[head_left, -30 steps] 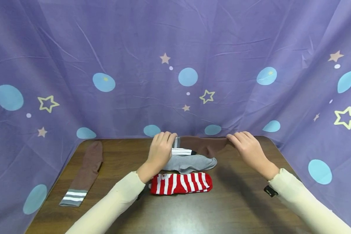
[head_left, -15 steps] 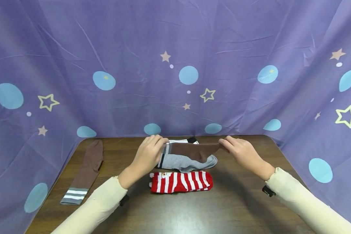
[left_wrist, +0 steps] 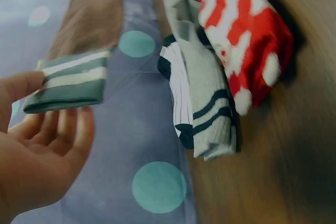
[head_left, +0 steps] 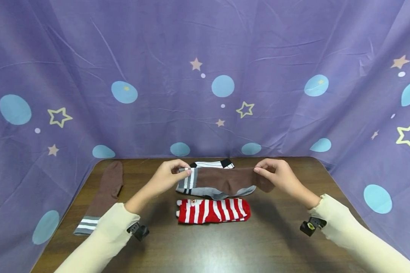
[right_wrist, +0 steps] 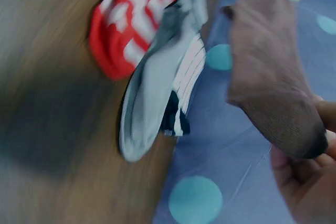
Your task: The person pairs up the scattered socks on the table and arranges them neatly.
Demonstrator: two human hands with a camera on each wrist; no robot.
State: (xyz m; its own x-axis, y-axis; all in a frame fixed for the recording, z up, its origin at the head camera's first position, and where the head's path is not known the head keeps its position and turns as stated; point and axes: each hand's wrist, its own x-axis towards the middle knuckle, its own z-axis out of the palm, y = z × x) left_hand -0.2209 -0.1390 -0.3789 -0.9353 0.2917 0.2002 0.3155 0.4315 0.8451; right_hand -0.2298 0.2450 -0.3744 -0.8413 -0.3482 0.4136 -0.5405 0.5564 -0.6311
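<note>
A brown sock (head_left: 222, 177) with a grey-and-white striped cuff is stretched sideways between my hands, held above the table. My left hand (head_left: 165, 176) pinches its cuff, thumb on one face and fingers on the other in the left wrist view. At the other end, my right hand (head_left: 280, 175) pinches the foot near the toe (right_wrist: 294, 135), and some fabric droops by the fingers. Behind and below it lies a grey sock (left_wrist: 207, 87) with dark cuff bands, partly covered in the head view. A white sock (head_left: 208, 164) with black heel and toe shows beyond it.
A red-and-white striped sock (head_left: 213, 211) lies nearest me in the middle. Another brown sock (head_left: 106, 185) rests at the table's left side, its cuff end partly behind my left sleeve. A purple patterned curtain (head_left: 205, 94) hangs behind the wooden table (head_left: 218, 250).
The held brown sock has come nearer and leftward, from the far edge to over the grey sock. The white sock is now more exposed. Both hands have shifted left, the left one farther.
</note>
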